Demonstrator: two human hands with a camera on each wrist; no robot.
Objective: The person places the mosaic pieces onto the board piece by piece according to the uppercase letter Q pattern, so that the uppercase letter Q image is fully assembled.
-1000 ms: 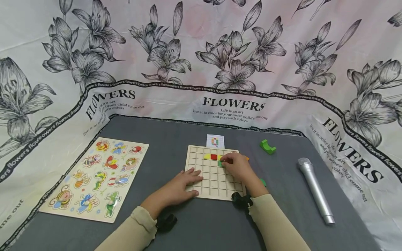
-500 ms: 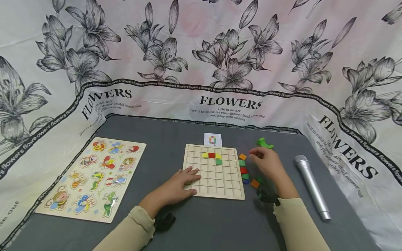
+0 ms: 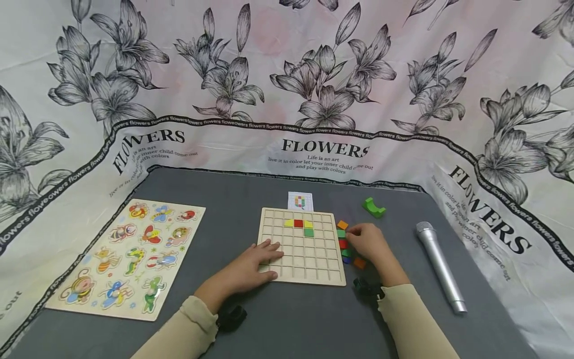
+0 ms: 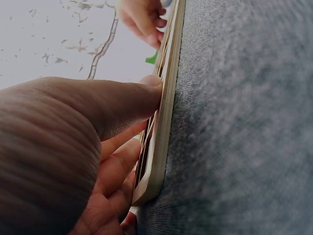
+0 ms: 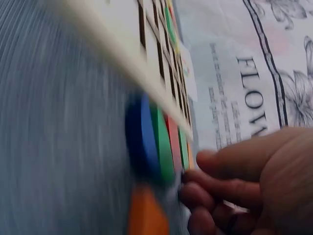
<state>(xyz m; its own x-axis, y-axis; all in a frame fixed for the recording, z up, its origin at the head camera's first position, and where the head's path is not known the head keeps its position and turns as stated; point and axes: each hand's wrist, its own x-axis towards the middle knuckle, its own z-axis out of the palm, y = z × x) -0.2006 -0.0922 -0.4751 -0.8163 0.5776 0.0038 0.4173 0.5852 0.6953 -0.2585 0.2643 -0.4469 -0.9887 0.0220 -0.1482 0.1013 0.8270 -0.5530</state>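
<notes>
Evidently, the board [image 3: 300, 249] is touched by the left hand [image 3: 242, 269], fingers extended; whether the adjacent green block [image 3: 341, 233] is gripped by the right hand [image 3: 368, 243] cannot be told; the close-set red block [image 3: 343, 244] could be dislodged.

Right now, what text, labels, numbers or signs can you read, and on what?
"FLOWERS": white curtain, three times, large.
"Life is an art / live it in color let your inner child come out / and play with colors": curtain's centre, "come" creased.
"flowers", repeated: black band.
"Q", multicoloured: card.
Smaller text at the curtain's sides: only partly legible.
Lower black hem: lettering too small.
Grid board: none seen.
</notes>
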